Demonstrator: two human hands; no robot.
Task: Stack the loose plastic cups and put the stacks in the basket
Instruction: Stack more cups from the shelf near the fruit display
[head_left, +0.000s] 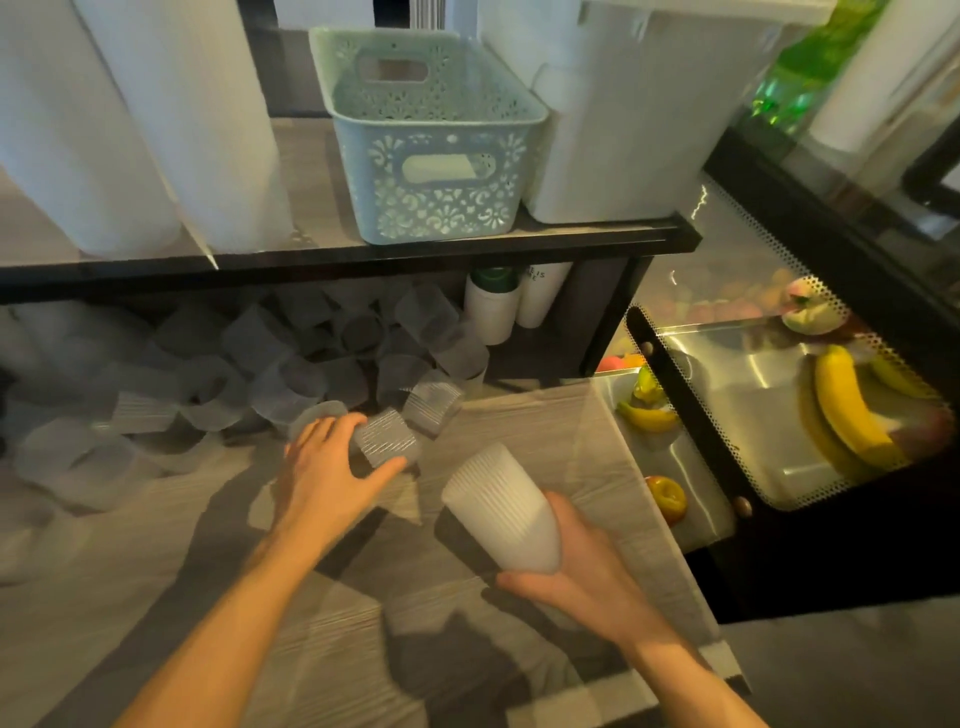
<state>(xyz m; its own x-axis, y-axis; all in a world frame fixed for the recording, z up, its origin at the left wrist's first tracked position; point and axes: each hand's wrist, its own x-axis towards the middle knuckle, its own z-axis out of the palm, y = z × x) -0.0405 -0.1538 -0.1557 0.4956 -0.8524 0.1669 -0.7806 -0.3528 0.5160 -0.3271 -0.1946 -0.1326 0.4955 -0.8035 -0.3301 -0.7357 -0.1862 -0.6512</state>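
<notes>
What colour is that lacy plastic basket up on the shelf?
The rectangular plastic basket is pale blue-green with a cut-out floral lace pattern, seen clearly in the head view.

left hand curled gripping, right hand cupped gripping

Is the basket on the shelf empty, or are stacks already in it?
Empty, as far as it shows: the basket reveals only bare inner walls and no cups. The right hand holds a stack.
</notes>
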